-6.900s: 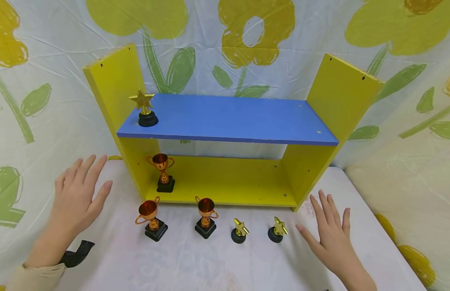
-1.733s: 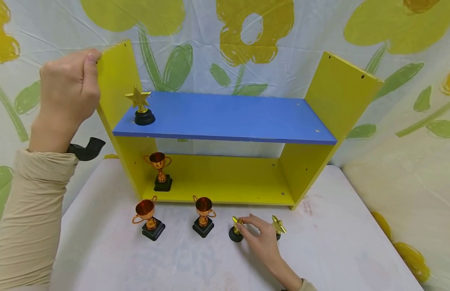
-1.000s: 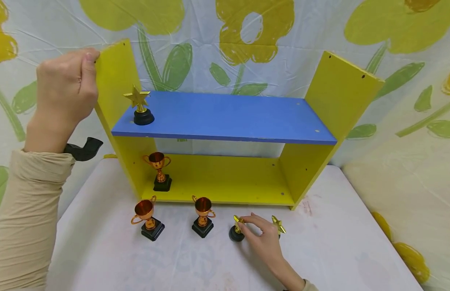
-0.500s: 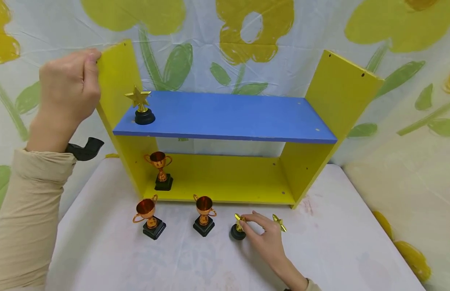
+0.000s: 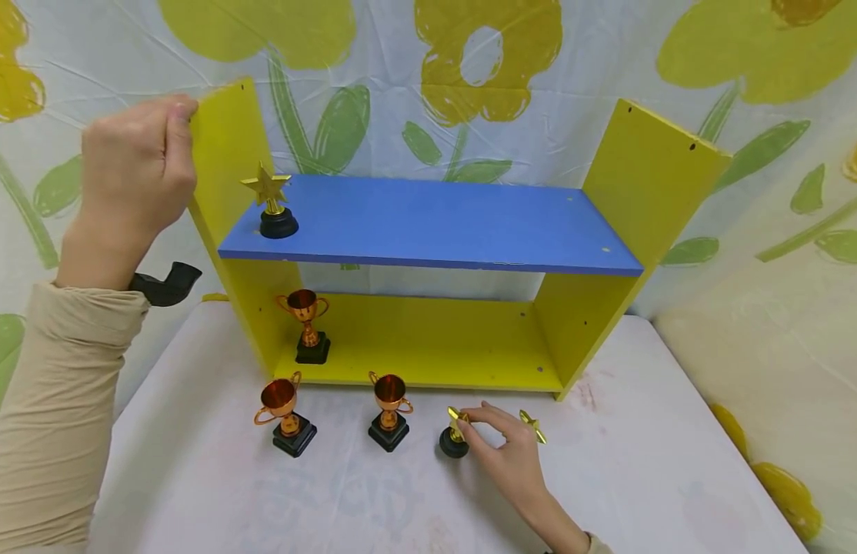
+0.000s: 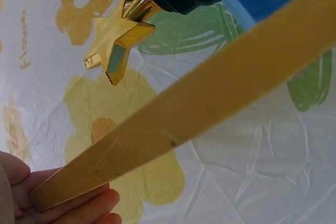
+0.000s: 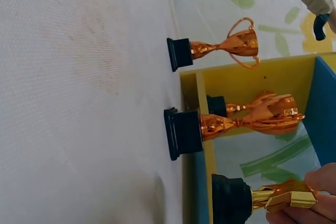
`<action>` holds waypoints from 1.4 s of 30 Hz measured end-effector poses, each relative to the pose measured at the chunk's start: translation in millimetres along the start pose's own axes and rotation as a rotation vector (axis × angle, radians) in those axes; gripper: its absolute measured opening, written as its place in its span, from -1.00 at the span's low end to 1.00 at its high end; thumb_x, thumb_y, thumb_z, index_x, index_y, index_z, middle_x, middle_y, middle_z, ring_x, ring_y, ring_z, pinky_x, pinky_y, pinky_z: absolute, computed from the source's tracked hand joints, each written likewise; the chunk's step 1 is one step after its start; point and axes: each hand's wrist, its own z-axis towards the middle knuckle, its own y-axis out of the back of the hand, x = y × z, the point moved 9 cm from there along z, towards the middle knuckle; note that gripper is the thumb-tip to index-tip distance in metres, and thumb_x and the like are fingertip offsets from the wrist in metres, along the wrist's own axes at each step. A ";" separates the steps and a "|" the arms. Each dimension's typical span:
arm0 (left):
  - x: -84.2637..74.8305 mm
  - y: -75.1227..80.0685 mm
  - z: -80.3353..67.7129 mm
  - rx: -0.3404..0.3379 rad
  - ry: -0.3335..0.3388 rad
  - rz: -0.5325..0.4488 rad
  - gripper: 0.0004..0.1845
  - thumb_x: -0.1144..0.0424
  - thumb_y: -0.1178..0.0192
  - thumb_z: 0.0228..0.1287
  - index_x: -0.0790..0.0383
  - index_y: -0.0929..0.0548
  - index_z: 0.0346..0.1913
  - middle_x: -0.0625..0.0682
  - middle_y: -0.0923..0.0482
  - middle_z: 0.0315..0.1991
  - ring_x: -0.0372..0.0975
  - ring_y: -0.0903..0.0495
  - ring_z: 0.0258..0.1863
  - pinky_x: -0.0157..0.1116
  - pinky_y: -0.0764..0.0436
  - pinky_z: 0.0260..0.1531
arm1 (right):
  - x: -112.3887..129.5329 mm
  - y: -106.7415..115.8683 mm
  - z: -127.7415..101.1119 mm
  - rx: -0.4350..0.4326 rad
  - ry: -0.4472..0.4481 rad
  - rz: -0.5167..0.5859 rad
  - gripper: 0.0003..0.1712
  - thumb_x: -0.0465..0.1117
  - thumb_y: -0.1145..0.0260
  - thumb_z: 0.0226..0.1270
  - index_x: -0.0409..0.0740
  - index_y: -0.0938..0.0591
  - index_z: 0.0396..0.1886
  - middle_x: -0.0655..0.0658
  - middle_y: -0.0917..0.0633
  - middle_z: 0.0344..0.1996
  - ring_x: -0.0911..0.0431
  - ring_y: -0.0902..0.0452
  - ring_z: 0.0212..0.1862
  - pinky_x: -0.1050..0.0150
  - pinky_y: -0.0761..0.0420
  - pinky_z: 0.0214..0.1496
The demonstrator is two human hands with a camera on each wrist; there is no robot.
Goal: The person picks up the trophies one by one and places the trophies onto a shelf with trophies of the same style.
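Backdrop: creased white fabric sheet (image 5: 387, 131), large yellow flower prints (image 5: 262, 27), green leaves (image 5: 341, 129). Bench (image 5: 678, 454) whitish, faint reddish stain (image 5: 586, 396) toward right. Shadows soft.

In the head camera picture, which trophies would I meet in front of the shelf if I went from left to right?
First copper cup → second copper cup → first gold star trophy, pinched by the right hand → last gold star trophy, partly hidden behind that hand.
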 end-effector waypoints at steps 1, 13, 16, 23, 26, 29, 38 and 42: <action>0.2 0.2 -0.2 -0.004 0.000 0.000 -0.59 0.28 0.14 0.46 0.52 -0.68 -0.14 0.34 -0.69 -0.23 0.27 -0.67 -0.23 0.24 -0.54 -0.28 | 0.7 0.9 0.7 -0.004 0.003 -0.003 -0.72 -0.46 -0.55 -0.02 -0.09 -0.80 -0.29 0.03 -0.80 -0.31 0.02 -0.75 -0.17 0.16 -0.55 0.17; 1.4 -0.8 -0.7 -0.007 0.008 0.002 -0.59 0.28 0.12 0.46 0.51 -0.70 -0.14 0.34 -0.69 -0.23 0.30 -0.66 -0.24 0.24 -0.52 -0.30 | 14.7 7.0 11.4 0.010 0.007 0.032 -0.76 -0.46 -0.51 0.04 -0.15 -0.80 -0.27 -0.01 -0.80 -0.31 0.05 -0.75 -0.16 0.21 -0.54 0.20; 1.4 -1.0 -0.2 -0.004 0.008 0.003 -0.59 0.27 0.12 0.46 0.50 -0.70 -0.14 0.34 -0.70 -0.22 0.29 -0.67 -0.23 0.24 -0.52 -0.29 | 17.4 7.4 14.5 0.021 0.017 0.039 -0.79 -0.46 -0.51 0.06 -0.17 -0.79 -0.29 -0.03 -0.80 -0.33 0.07 -0.75 -0.21 0.16 -0.55 0.19; 1.9 -0.9 -1.1 -0.010 0.011 0.002 -0.59 0.27 0.13 0.46 0.49 -0.70 -0.15 0.33 -0.70 -0.23 0.29 -0.66 -0.25 0.24 -0.52 -0.30 | 22.2 9.1 18.7 0.037 0.018 0.032 -0.76 -0.46 -0.52 0.04 -0.13 -0.79 -0.28 0.03 -0.79 -0.35 0.11 -0.75 -0.22 0.22 -0.52 0.22; 0.8 0.0 -0.4 -0.014 -0.001 0.002 -0.59 0.28 0.13 0.46 0.50 -0.70 -0.16 0.34 -0.69 -0.24 0.30 -0.66 -0.26 0.23 -0.51 -0.33 | 25.5 8.7 20.3 0.040 0.031 0.034 -0.75 -0.46 -0.53 0.02 -0.13 -0.79 -0.28 0.03 -0.79 -0.36 0.11 -0.74 -0.25 0.16 -0.53 0.20; 1.4 -0.1 -1.1 -0.011 0.001 0.003 -0.58 0.27 0.13 0.47 0.50 -0.70 -0.15 0.33 -0.70 -0.21 0.28 -0.67 -0.22 0.23 -0.54 -0.30 | 27.1 8.3 21.5 0.036 0.040 0.031 -0.72 -0.47 -0.55 -0.02 -0.12 -0.79 -0.29 0.05 -0.78 -0.38 0.11 -0.74 -0.27 0.16 -0.54 0.19; 2.1 -0.6 -1.4 -0.009 0.012 0.008 -0.58 0.26 0.12 0.48 0.50 -0.71 -0.13 0.33 -0.70 -0.20 0.28 -0.68 -0.21 0.25 -0.54 -0.26 | 30.6 9.1 26.4 0.047 0.021 0.026 -0.72 -0.46 -0.55 -0.02 -0.09 -0.80 -0.29 0.08 -0.78 -0.37 0.13 -0.73 -0.26 0.19 -0.53 0.19; 1.8 -0.6 -0.7 0.003 0.010 0.009 -0.57 0.25 0.13 0.50 0.51 -0.70 -0.11 0.34 -0.70 -0.18 0.27 -0.68 -0.20 0.25 -0.55 -0.27 | 33.9 11.3 29.5 0.049 0.006 0.017 -0.71 -0.44 -0.56 0.00 -0.05 -0.80 -0.28 0.12 -0.77 -0.37 0.12 -0.73 -0.19 0.27 -0.51 0.22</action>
